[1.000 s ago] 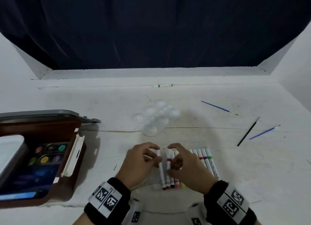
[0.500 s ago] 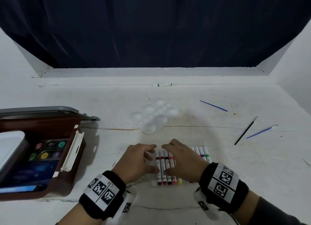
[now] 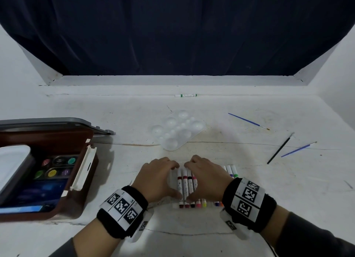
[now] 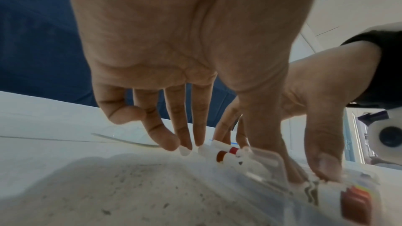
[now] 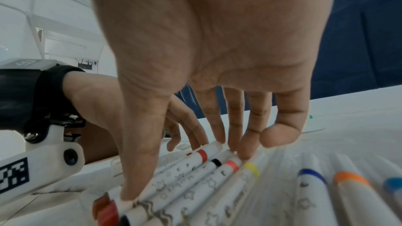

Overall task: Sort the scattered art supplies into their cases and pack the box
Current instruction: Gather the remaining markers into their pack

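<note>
Both hands palm-down over the markers (image 3: pixel 187 187) lying in a row in the clear marker case (image 4: pixel 264 164) at the near table edge. Left hand (image 3: pixel 156 179) and right hand (image 3: pixel 206 177) — fingers extended, tips on far ends, thumbs on near ends. Pressing, not pinching.

Ahead of my hands a dark navy curtain (image 3: pixel 172 30) hangs in soft folds, filling the opening above a white ledge (image 3: pixel 172 80). White walls (image 3: pixel 15 68) angle in on both sides of me. Under my hands is a white tabletop (image 3: pixel 249 189), scuffed and speckled, with a thin crack running across it beyond my fingers. The light is even and dim.
</note>
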The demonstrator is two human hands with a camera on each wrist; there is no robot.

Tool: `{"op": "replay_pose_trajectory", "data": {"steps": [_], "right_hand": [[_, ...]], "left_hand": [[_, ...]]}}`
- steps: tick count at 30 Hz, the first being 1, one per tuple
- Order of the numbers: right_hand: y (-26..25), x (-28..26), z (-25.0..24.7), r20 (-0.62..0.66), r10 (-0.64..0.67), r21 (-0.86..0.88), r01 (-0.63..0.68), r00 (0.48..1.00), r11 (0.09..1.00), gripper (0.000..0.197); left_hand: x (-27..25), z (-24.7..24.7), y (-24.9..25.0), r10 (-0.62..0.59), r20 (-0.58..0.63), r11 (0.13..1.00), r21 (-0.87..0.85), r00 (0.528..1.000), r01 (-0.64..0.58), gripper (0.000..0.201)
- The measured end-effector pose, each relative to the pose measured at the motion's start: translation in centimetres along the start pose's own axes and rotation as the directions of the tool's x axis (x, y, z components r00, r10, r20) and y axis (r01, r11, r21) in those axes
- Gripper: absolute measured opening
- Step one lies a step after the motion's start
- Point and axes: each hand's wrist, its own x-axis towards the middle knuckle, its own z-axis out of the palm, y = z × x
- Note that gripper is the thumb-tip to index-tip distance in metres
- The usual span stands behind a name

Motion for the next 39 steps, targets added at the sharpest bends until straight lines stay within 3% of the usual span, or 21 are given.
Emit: {"op": "replay_pose_trajectory", "data": {"steps": [9, 20, 23, 25, 27, 32, 35, 39], "right_hand": [[-0.3, 0.8, -1.0, 0.05, 0.027, -0.124, -0.021, 0.998, 0.992, 0.083], [0.2, 1.5, -2.0, 0.116, -0.029, -0.196, 0.051, 0.993, 0.979, 0.068], [1.7, 1.8, -2.2, 0.028, -0.043, -0.034, 0.044, 0.999, 0.998, 0.06], [3.1, 2.2, -2.6, -0.093, -0.005, 0.118, 0.016, 0.996, 0.993, 0.046], [4.9, 3.0, -3.2, -0.176, 0.047, 0.23, -0.005, 0.983, 0.973, 0.039], [10.0, 5.8, -4.8, -0.318, 0.216, 0.447, -0.055, 0.923, 0.893, 0.035], [12.4, 7.9, -5.8, -0.306, 0.283, 0.453, -0.122, 0.909, 0.883, 0.041], [14.5, 10.9, -6.9, -0.206, 0.327, 0.463, -0.203, 0.922, 0.863, 0.057]], "left_hand": [[0.5, -0.2, 0.3, -0.034, -0.001, 0.998, 0.051, 0.999, 0.034, 0.085], [0.6, -0.9, 0.6, -0.02, 0.061, 0.998, 0.054, 0.998, 0.016, 0.079], [0.6, -0.9, 0.1, 0.016, 0.085, 1.0, -0.018, 0.996, -0.015, 0.057], [0.9, -1.5, -0.3, 0.024, 0.065, 0.984, -0.177, 0.998, -0.012, 0.051], [2.0, -2.7, -0.6, 0.02, -0.051, 0.951, -0.307, 0.999, -0.034, 0.05], [7.6, -7.1, -0.9, -0.022, -0.329, 0.919, -0.377, 0.944, -0.11, 0.022], [12.0, -8.4, -1.3, -0.059, -0.385, 0.901, -0.417, 0.921, -0.117, 0.014], [18.6, -8.9, -2.0, -0.086, -0.31, 0.908, -0.416, 0.947, -0.054, 0.02]]}}
